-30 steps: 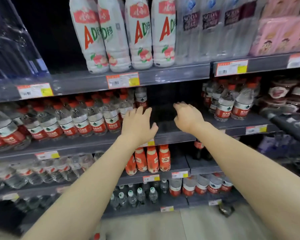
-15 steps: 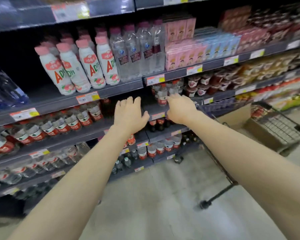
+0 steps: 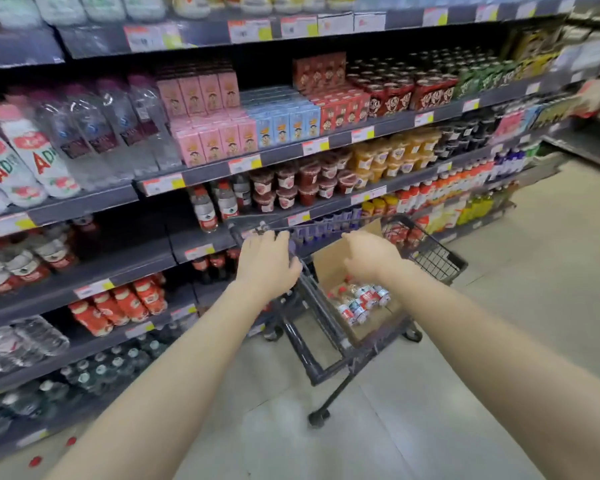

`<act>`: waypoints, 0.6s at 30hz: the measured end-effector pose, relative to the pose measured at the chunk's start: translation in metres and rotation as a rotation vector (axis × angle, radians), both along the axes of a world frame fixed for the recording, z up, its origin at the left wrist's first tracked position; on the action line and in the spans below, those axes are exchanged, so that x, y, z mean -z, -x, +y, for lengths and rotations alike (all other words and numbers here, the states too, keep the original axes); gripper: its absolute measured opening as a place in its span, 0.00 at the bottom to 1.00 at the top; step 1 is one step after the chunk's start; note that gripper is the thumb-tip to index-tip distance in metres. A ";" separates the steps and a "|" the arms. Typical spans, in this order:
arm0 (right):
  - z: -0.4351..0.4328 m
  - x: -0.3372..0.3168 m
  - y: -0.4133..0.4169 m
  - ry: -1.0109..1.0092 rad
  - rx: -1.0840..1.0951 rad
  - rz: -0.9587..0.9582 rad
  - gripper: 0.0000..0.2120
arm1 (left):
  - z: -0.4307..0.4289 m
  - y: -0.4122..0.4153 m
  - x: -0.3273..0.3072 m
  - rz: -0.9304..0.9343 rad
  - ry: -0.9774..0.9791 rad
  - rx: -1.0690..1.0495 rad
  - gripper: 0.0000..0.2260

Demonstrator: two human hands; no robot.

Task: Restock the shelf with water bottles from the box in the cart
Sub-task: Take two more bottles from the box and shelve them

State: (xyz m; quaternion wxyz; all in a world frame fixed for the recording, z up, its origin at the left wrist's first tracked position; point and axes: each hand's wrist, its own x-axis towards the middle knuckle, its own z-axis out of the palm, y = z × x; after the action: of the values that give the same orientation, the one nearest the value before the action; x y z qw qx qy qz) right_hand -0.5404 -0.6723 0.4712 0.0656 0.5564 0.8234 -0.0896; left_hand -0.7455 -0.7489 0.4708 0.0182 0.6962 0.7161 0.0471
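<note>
A black wire cart (image 3: 437,258) stands in the aisle beside the shelving, with an open cardboard box (image 3: 329,265) inside it. Several small red-labelled water bottles (image 3: 357,301) lie on their sides in the box. My left hand (image 3: 265,259) hovers over the cart's near rim, fingers apart and holding nothing. My right hand (image 3: 369,256) is above the box, also empty with fingers spread. The water shelf (image 3: 118,268) on the left holds a few of the same bottles (image 3: 32,258) and has a dark gap in its middle.
Shelves of drinks, pink and blue cartons (image 3: 222,133) and jars (image 3: 302,181) run along the left and back. Two more water bottles (image 3: 215,206) stand just behind the cart. Red caps (image 3: 35,460) lie on the pale tiled floor at lower left.
My view has swung right from the water shelf to the cart. Both hands have left the shelf gap and now reach over the cart and its box.
</note>
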 end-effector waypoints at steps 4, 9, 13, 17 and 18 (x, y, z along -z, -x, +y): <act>0.023 0.017 -0.057 0.071 0.056 0.049 0.30 | 0.027 -0.050 0.014 -0.024 0.057 0.017 0.24; 0.066 0.045 -0.083 0.098 0.085 0.083 0.31 | 0.074 -0.072 0.032 -0.018 0.136 0.016 0.22; 0.120 0.073 -0.082 0.110 0.057 0.055 0.30 | 0.130 -0.085 0.061 -0.046 0.173 0.012 0.23; 0.182 0.092 -0.078 0.137 0.062 0.023 0.29 | 0.189 -0.094 0.094 -0.051 0.234 -0.006 0.26; 0.195 0.095 -0.078 0.145 0.063 0.017 0.29 | 0.201 -0.096 0.102 -0.051 0.263 -0.014 0.27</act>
State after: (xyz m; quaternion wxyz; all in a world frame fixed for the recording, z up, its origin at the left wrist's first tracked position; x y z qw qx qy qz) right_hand -0.4627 -0.4769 0.3757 0.0962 0.5751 0.7973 -0.1558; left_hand -0.6499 -0.5482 0.3685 0.1272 0.6813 0.7203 -0.0293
